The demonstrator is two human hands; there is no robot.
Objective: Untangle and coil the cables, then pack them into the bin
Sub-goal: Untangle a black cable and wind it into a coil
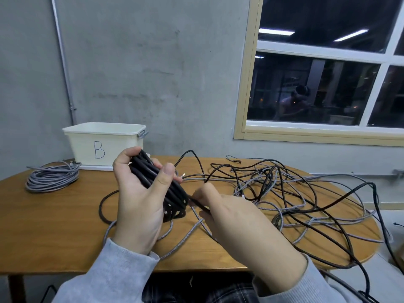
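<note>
My left hand (140, 193) grips a bundle of black cable loops (161, 186), thumb pressed across the front of the coil, above the table's middle. Just to its right, my right hand (231, 215) pinches the loose black strand (200, 203) where it leaves the coil. A tangle of black and grey braided cables (284, 193) sprawls over the right half of the wooden table (65, 226). A finished grey coil (51, 178) lies at the far left. The cream bin (102, 143), marked "B", stands at the back left against the wall; its inside is hidden.
Black cables hang over the table's right edge (376, 224) toward the floor. A grey braided strand (188, 235) runs under my hands to the front edge. A grey wall and a window (323, 68) stand behind the table.
</note>
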